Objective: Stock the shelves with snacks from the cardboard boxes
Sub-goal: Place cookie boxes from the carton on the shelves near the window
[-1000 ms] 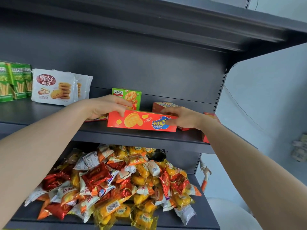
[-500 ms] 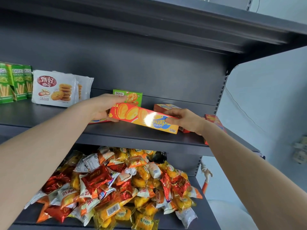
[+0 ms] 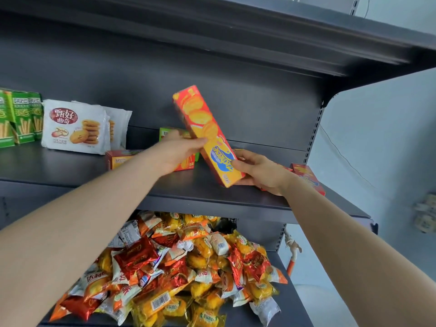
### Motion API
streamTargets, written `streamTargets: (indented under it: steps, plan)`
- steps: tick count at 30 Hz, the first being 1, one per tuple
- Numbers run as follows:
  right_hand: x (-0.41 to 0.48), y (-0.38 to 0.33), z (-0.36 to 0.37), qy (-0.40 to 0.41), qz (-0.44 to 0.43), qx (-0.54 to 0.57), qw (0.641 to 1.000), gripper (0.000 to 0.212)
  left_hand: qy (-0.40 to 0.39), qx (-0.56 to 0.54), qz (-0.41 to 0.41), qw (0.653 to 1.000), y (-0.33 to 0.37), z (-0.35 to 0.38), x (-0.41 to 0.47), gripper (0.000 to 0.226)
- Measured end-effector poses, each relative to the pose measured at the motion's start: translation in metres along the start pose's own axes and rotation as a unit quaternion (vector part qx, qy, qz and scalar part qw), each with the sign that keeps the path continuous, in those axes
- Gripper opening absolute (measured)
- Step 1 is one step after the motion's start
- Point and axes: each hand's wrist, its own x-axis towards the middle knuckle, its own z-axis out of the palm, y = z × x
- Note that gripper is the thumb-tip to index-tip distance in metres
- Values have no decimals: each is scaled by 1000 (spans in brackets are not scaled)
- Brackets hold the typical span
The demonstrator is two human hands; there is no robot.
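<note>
To the right we see a pale grey-blue wall (image 3: 382, 128), with a thin dark cable (image 3: 344, 158) slanting down across it. Near the right edge we make out a blurred whitish fitting (image 3: 424, 213); lower down, a white and orange object (image 3: 292, 252), too small for us to identify

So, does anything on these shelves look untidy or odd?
Yes. The wrapped snacks on the lower shelf lie in a loose heap, not rows. The orange box is tilted, held by the left hand and right hand.

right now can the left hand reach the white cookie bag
Probably, once freed: the left hand grips the orange box; only a low red box lies between it and the white cookie bag.
</note>
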Motion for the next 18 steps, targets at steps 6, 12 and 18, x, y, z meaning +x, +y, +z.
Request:
streamTargets:
  steps: [6, 12, 18]
  plan:
    - [10, 3, -10, 186, -58, -250, 948, 21, -70, 316, 100, 941, 1, 5, 7, 73]
    - [9, 6, -51, 354, 21, -209, 911, 30, -240, 665, 60, 704, 1, -5, 13, 65]
    - [21, 13, -42, 243, 151, -506, 814, 40, -253, 635, 51, 728, -5, 1, 17, 61]
